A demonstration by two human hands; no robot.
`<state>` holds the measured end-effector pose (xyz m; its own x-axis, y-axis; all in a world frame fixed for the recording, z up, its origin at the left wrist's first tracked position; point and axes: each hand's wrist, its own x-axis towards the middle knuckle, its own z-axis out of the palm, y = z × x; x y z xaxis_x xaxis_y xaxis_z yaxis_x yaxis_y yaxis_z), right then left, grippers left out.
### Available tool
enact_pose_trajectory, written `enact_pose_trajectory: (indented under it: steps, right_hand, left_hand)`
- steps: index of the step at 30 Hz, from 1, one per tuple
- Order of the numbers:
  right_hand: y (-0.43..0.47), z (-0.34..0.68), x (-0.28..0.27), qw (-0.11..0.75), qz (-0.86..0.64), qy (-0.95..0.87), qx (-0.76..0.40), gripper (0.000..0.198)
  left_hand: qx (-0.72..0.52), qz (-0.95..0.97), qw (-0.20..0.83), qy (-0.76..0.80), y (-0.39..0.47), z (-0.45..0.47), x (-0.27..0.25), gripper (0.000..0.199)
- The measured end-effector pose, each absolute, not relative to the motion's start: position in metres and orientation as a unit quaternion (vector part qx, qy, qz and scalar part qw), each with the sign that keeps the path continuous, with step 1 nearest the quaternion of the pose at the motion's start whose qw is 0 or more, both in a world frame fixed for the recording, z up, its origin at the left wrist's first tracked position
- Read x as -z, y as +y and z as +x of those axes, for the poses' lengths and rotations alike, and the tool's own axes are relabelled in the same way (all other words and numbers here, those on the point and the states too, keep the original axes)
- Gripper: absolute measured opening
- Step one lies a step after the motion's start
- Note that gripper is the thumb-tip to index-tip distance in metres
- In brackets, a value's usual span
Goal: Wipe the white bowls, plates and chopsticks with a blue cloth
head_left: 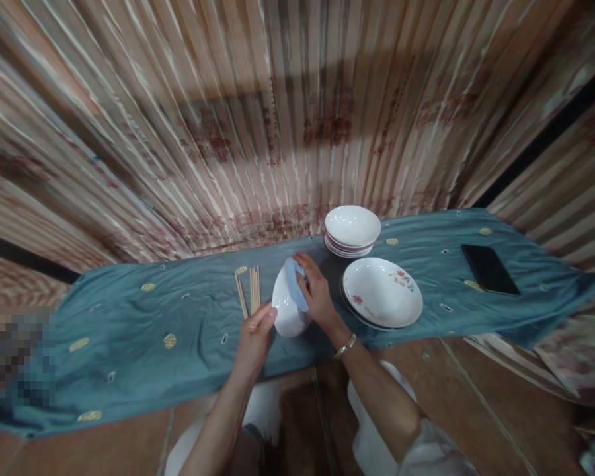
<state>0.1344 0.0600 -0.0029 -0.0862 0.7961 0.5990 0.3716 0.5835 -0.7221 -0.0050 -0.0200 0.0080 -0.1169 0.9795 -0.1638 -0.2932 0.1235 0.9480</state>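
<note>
In the head view, a white bowl (288, 318) is tilted up on its side above the cloth-covered table. My left hand (256, 330) grips its left rim, thumb on the near face and the other fingers mostly hidden. A light blue cloth (295, 284) is pressed against the bowl by my right hand (317, 291), whose fingers are closed round it. Just left of the bowl lie several wooden chopsticks (254, 291). To the right of my right hand is a stack of white plates (377, 291), the top one with a floral print.
Behind the plates stands a stack of white bowls (352, 228), some with red rims. A black phone (490, 268) lies at the right on the teal tablecloth (143, 317). A pleated curtain (297, 132) hangs directly behind the table.
</note>
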Motion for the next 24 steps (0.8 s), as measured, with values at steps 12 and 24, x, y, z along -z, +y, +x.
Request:
enact_pose_trajectory:
  steps: [12, 24]
  right_hand:
    - [0.038, 0.125, -0.017, 0.487, -0.350, -0.790, -0.126, 0.041]
    - [0.087, 0.144, 0.022, 0.555, -0.444, -0.625, -0.323, 0.042]
  left_hand:
    - [-0.554, 0.367, 0.565, 0.488, -0.024, -0.010, -0.007, 0.032]
    - [-0.544, 0.378, 0.559, 0.499, -0.025, -0.016, -0.005, 0.031]
